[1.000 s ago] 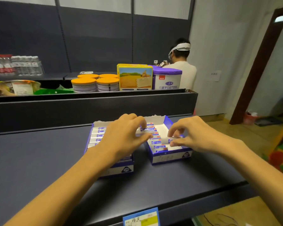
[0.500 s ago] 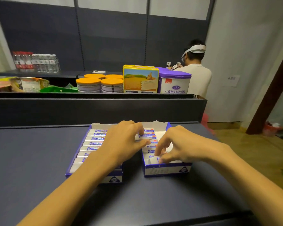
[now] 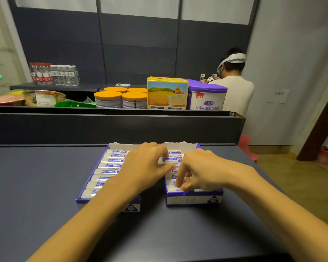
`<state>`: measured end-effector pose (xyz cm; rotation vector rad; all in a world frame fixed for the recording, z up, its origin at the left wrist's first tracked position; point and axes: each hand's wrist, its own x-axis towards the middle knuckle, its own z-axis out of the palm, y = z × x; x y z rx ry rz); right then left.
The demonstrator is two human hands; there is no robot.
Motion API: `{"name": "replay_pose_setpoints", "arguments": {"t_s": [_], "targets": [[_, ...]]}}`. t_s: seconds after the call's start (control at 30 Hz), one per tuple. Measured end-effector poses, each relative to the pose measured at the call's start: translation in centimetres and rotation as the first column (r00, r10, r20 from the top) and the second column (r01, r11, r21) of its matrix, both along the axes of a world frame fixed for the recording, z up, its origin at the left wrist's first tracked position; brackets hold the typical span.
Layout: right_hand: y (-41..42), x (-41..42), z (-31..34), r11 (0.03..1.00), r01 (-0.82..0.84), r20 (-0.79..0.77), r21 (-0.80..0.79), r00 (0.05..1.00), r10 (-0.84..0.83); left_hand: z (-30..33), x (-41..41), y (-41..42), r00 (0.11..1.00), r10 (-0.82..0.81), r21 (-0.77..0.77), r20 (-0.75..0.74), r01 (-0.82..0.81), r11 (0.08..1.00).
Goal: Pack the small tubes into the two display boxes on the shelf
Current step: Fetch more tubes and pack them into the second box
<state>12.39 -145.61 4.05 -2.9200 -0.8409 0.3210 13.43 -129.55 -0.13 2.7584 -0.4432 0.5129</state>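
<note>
While both bare forearms reach in from six o'clock across the dark grey shelf top point(image 3: 46, 186), the work sits at the middle of the view, where two blue-and-white cardboard display boxes stand side by side, a narrow gap between them. Nearest, the right hand point(image 3: 201, 171) dips into the front end of the right-hand display box point(image 3: 194, 200), its fingertips curled down and pinching at a tube by the front wall, probably to seat it snugly in the row; what lies under the palm is hidden. Just beyond, toward eleven o'clock of that hand, the left hand point(image 3: 144, 167) lies over the gap and holds one small white tube with a blue printed label point(image 3: 169, 160) between thumb and forefinger, crosswise above the right box, seemingly kept ready as the next piece to go in. At nine o'clock of it, the left-hand display box point(image 3: 106, 200) looks nearly full: its tubes lie flat and parallel, crosswise, labels up, stacked front to back. Farther off, at twelve o'clock, a raised shelf carries orange-lidded round tins point(image 3: 119, 99), a yellow picture carton point(image 3: 167, 93) and a purple-lidded white tub point(image 3: 206, 97); behind these another person in a pale shirt point(image 3: 235, 91) stands turned away.
</note>
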Motion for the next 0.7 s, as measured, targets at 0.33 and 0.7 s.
{"name": "replay_pose_setpoints", "arguments": {"t_s": [0.33, 0.7], "targets": [[0.19, 0.1, 0.48, 0.996, -0.014, -0.069, -0.084, 0.998, 0.008, -0.02, 0.11, 0.13, 1.0, -0.02, -0.007, 0.003, 0.02, 1.0], [-0.44, 0.64, -0.28, 0.999, -0.023, -0.099, 0.048, 0.995, 0.028, -0.37, 0.34, -0.32, 1.0, -0.016, -0.006, 0.018, 0.016, 1.0]]}}
